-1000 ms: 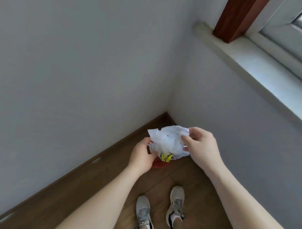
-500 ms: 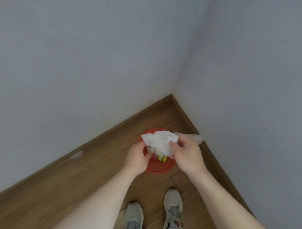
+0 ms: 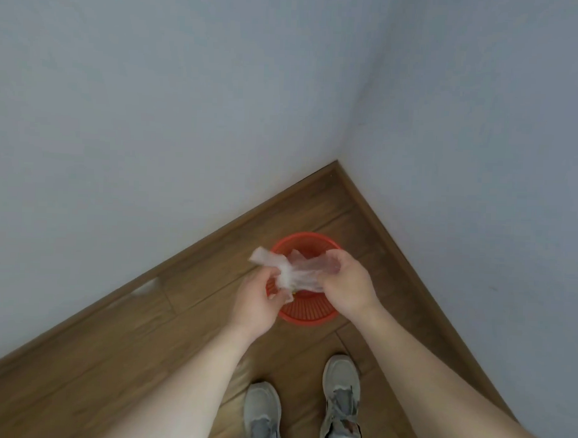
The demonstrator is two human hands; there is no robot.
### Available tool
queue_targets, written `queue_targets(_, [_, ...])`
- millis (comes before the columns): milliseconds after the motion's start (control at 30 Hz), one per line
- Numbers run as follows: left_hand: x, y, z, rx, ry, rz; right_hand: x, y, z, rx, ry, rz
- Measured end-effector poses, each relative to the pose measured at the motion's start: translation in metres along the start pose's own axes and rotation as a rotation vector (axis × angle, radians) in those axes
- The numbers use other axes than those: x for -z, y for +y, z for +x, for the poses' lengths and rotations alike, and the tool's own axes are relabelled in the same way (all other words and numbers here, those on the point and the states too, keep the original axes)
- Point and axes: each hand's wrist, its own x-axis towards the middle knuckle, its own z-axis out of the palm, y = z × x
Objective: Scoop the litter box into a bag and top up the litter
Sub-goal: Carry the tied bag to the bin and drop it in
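Note:
A crumpled white plastic bag (image 3: 294, 273) is stretched between both hands, right above a round red slatted basket (image 3: 310, 313) that stands on the wooden floor in the room's corner. My left hand (image 3: 257, 299) pinches the bag's left part, with a loose end sticking out up and to the left. My right hand (image 3: 347, 283) grips the bag's right end with curled fingers. The hands and bag cover most of the basket's inside. No litter box or scoop is in view.
Two grey-white walls meet just behind the basket, with a brown skirting board (image 3: 215, 232) along each. My two feet in grey sneakers (image 3: 340, 394) stand on the wooden floor (image 3: 119, 360) close in front of the basket.
My view has tipped down: the window sill is gone and the red basket has come into sight. The hands have pulled the bunched bag out sideways over the basket.

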Motion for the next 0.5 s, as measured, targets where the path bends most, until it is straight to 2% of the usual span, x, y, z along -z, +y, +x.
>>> queue_targets(300, [0.035, 0.041, -0.029, -0.04, 0.009, 0.053, 0.028, -0.017, -0.037, 0.05, 0.069, -0.137])
queue_targets(500, [0.095, 0.099, -0.092, -0.121, -0.033, 0.175, 0.072, -0.057, -0.115, 0.112, 0.093, -0.292])
